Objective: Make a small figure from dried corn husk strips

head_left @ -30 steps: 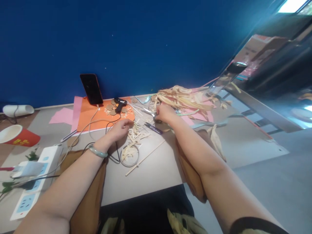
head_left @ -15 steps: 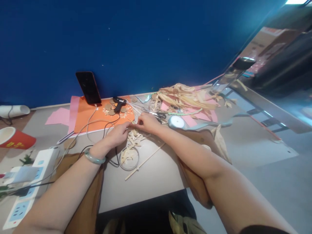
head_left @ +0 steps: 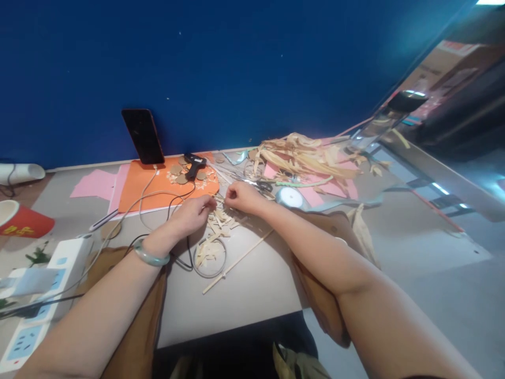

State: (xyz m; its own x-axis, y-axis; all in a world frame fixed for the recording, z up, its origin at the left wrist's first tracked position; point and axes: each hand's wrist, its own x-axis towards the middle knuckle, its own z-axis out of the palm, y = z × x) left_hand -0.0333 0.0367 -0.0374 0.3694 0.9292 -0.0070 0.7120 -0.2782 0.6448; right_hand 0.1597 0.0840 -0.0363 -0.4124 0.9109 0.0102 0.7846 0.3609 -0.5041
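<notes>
Over a heap of pale cut strips [head_left: 221,222], my left hand [head_left: 194,215] is closed, its thumb and fingertips pinched together. My right hand [head_left: 243,198] is pinched too, a short gap away on the right. Whatever either hand holds is too small to make out. Just below lies a ring [head_left: 211,258] with more strips inside it, and a thin wooden stick [head_left: 239,261] is to its right. Scissors [head_left: 263,185] and a spool of pale ribbon [head_left: 290,198] lie beyond my right forearm.
A black glue gun [head_left: 194,165] rests on orange paper [head_left: 138,190] among small round discs. A phone [head_left: 143,137] leans against the blue wall. Dried husks [head_left: 303,155] are piled at the back right. A power strip [head_left: 51,295], cables and a red paper cup [head_left: 26,220] stand left.
My hands were together at the fingertips; now they have drawn slightly apart. The view has shifted a little. Other things on the table lie as before.
</notes>
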